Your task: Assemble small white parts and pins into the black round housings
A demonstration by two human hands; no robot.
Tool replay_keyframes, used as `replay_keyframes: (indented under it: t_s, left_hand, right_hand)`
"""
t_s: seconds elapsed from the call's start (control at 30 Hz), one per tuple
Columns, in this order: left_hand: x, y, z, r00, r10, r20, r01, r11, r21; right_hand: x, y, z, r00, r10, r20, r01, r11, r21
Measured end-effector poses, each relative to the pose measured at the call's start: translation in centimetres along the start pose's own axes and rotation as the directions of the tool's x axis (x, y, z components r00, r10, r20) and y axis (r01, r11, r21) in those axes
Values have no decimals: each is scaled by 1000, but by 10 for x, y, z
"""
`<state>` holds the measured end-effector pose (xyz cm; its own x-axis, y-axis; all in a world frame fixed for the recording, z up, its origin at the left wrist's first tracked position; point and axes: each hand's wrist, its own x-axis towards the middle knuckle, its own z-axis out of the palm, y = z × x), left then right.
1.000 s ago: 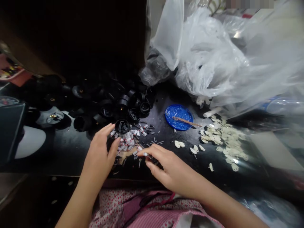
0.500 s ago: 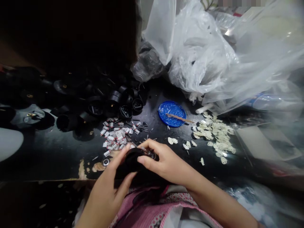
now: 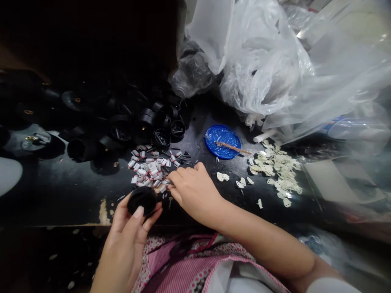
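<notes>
My left hand [image 3: 130, 228] is closed around a black round plastic cup [image 3: 142, 201], tilted near the table's front edge, with the thumb across its rim. My right hand [image 3: 195, 191] is at the right edge of a pile of small white cylinders with red ends [image 3: 149, 173]. Its fingers are bent together and point down at the pile; whatever lies between the fingertips is hidden. Small dark springs [image 3: 183, 158] are scattered behind the pile. A small metal piece [image 3: 170, 202] lies just in front of my right fingers.
Many black round housings [image 3: 146, 118] crowd the table's left and back. A blue lid [image 3: 221, 142] with a brown stick on it lies mid-table. Flat cream-coloured pieces [image 3: 275, 167] are heaped at the right. Clear plastic bags [image 3: 265, 61] bulge over the back right.
Both hands were together on the black cup. My left hand has taken it left and lower, while my right hand has let go and moved to the pile of white cylinders.
</notes>
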<state>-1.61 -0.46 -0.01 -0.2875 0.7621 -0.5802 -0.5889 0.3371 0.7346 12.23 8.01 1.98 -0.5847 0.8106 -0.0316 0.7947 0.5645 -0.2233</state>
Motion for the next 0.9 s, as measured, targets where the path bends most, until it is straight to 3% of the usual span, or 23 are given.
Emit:
replay_keyframes:
  t_s: [0.13, 0.3, 0.43, 0.53, 0.63, 0.73, 0.8, 0.9]
  left_hand:
    - [0, 1, 9, 999, -42, -2, 42, 997, -60]
    - [1, 1, 11, 995, -45, 85, 52, 995, -86]
    - [4, -6, 8, 991, -43, 129, 49, 998, -49]
    - [7, -8, 8, 995, -7, 95, 12, 998, -58]
    - [7, -6, 12, 997, 31, 72, -22, 992, -121]
    - [7, -2, 19, 997, 42, 71, -28, 982, -188]
    - [8, 1, 23, 998, 43, 54, -29, 973, -230]
    - [12, 3, 30, 999, -1, 40, 13, 953, -302]
  right_hand:
    - [3, -1, 0, 1000, 26, 8, -26, 1000, 13]
    - [-10, 4, -7, 997, 28, 72, -50, 944, 327]
    - [-21, 5, -9, 997, 19, 69, -48, 888, 457]
    - [-17, 7, -9, 996, 80, 37, -88, 916, 391]
    - [-3, 9, -7, 989, 151, -8, -148, 981, 122]
    - [9, 10, -5, 993, 118, 3, -118, 992, -40]
    - [11, 9, -5, 995, 102, 4, -102, 995, -17]
    - [4, 7, -6, 997, 76, -9, -74, 986, 147]
